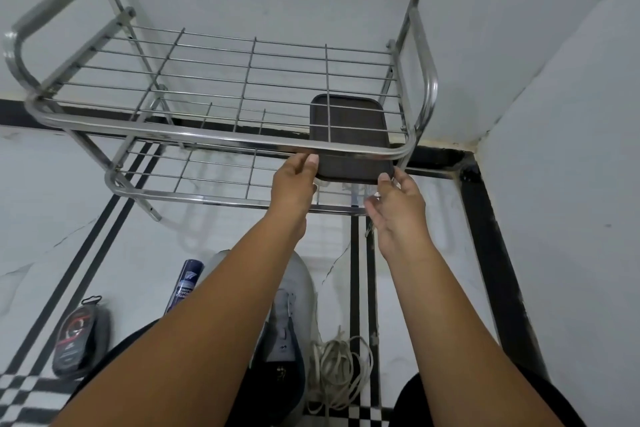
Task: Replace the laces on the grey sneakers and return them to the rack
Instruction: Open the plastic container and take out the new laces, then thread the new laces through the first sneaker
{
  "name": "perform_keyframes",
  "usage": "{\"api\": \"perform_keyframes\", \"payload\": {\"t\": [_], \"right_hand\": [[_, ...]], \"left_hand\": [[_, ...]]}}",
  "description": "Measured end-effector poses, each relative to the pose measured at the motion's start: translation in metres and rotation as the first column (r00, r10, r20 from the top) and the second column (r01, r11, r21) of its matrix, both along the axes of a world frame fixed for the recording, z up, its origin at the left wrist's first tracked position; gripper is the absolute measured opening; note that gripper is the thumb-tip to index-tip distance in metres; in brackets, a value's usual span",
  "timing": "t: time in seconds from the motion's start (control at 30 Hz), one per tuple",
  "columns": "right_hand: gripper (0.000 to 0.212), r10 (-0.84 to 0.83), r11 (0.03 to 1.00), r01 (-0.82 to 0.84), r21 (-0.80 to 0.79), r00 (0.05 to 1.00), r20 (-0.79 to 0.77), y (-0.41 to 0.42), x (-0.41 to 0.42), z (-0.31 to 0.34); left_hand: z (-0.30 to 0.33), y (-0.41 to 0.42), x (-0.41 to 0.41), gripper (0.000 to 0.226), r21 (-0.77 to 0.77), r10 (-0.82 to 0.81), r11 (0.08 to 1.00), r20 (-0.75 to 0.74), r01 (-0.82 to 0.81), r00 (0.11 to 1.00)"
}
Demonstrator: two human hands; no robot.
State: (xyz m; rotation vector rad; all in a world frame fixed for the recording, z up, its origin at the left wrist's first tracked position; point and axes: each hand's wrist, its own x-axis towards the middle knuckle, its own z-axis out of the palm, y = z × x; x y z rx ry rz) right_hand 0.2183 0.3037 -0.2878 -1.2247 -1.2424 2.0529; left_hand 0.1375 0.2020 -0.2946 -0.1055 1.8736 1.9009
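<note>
One grey sneaker (pixel 298 291) lies on the floor close to me, toe pointing at the rack, partly hidden by my left forearm. A loose bundle of beige laces (pixel 341 369) lies on the floor to its right. The chrome wire shoe rack (pixel 214 140) stands against the wall with two shelves. A dark brown tray (pixel 348 130) rests on the right end of the lower shelf. My left hand (pixel 294 187) pinches the tray's near left corner, and my right hand (pixel 401 215) holds its near right corner with the thumb on top.
A blue spray can (pixel 185 284) and a dark shoe-polish sponge pack (pixel 81 336) lie on the floor at the left. White walls meet in a corner at the right. The floor is white tile with black stripes.
</note>
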Motion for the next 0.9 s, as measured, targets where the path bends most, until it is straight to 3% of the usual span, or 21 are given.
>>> {"api": "perform_keyframes", "payload": {"t": [0.33, 0.53, 0.6, 0.67, 0.7, 0.77, 0.83, 0.87, 0.9], "right_hand": [[0.040, -0.004, 0.999, 0.002, 0.042, 0.999, 0.049, 0.003, -0.003, -0.007], [0.023, -0.092, 0.996, 0.089, 0.026, 0.977, 0.191, -0.006, 0.011, -0.002], [0.022, -0.018, 0.999, 0.006, 0.045, 0.965, 0.263, -0.008, 0.019, -0.004], [0.024, 0.132, 0.985, -0.164, 0.059, 0.923, 0.362, -0.011, 0.028, -0.010], [0.024, 0.221, 0.959, -0.276, 0.066, 0.872, 0.437, -0.015, 0.035, -0.015], [0.025, 0.379, 0.823, -0.560, 0.093, 0.663, 0.645, -0.019, 0.049, -0.032], [0.027, 0.424, 0.501, -0.865, 0.025, 0.271, 0.864, -0.025, 0.069, -0.053], [0.028, 0.396, 0.334, -0.940, -0.070, 0.072, 0.915, -0.029, 0.078, -0.062], [0.028, 0.381, 0.229, -0.958, -0.175, -0.078, 0.921, -0.036, 0.088, -0.071]], "left_hand": [[-0.004, 0.009, 0.001, 0.021, -0.023, 0.015, 1.000, -0.045, -0.016, 0.999], [-0.001, -0.009, 0.003, 0.042, -0.133, 0.137, 0.982, 0.008, -0.135, 0.991], [-0.006, -0.023, 0.002, 0.038, -0.173, 0.101, 0.979, -0.029, -0.104, 0.994], [-0.009, -0.039, 0.006, 0.033, -0.325, -0.045, 0.946, -0.098, 0.011, 0.994], [-0.012, -0.049, 0.009, 0.035, -0.449, -0.171, 0.888, -0.128, 0.097, 0.977], [-0.016, -0.064, 0.021, 0.042, -0.717, -0.466, 0.646, -0.099, 0.262, 0.879], [-0.029, -0.082, 0.041, 0.045, -0.871, -0.650, 0.332, 0.067, 0.362, 0.757], [-0.038, -0.091, 0.051, 0.045, -0.891, -0.685, 0.196, 0.174, 0.409, 0.707], [-0.047, -0.101, 0.063, 0.047, -0.887, -0.686, 0.089, 0.276, 0.454, 0.673]]}}
